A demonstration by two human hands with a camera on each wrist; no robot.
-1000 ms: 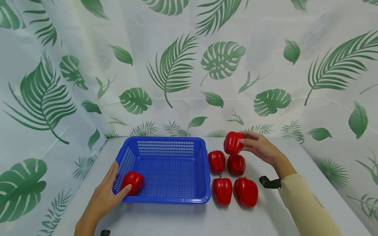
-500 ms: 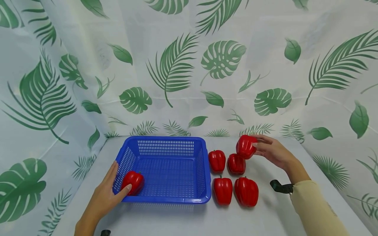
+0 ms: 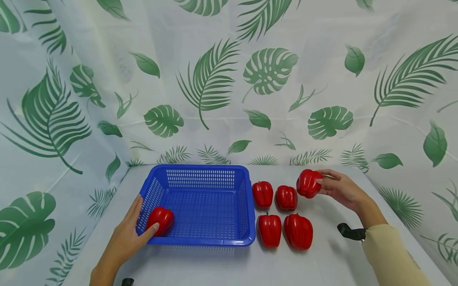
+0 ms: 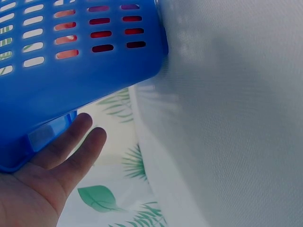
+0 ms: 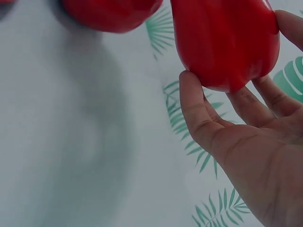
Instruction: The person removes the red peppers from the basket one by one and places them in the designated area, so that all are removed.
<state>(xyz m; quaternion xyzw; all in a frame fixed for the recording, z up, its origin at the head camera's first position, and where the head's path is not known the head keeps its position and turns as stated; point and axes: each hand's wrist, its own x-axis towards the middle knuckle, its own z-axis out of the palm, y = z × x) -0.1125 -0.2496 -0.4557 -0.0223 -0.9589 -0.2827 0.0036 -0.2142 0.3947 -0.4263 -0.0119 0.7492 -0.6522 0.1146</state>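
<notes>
In the head view my right hand [image 3: 341, 192] holds a red bell pepper [image 3: 307, 184] by its fingertips, to the right of the other loose peppers. The right wrist view shows the fingertips and thumb around the lower end of this bell pepper [image 5: 227, 42]. My left hand [image 3: 125, 234] holds the near left corner of a blue plastic basket [image 3: 207, 241], thumb over the rim, fingers along the outside. From the left wrist, two straight fingers show beside the basket wall [image 4: 71, 80]. Inside that corner lies a red bell pepper [image 3: 162, 221], partly behind the thumb.
Right of the basket, several red bell peppers rest in two rows: one back left [image 3: 262, 194], one back right [image 3: 286, 198], one front left [image 3: 269, 231], one front right [image 3: 298, 232]. A leaf-patterned curtain [image 3: 222, 147] hangs behind the white table [image 3: 200, 270].
My right hand has carried its bell pepper rightward and down, from above the back right pepper to beside it. The left hand and basket have stayed in place.
</notes>
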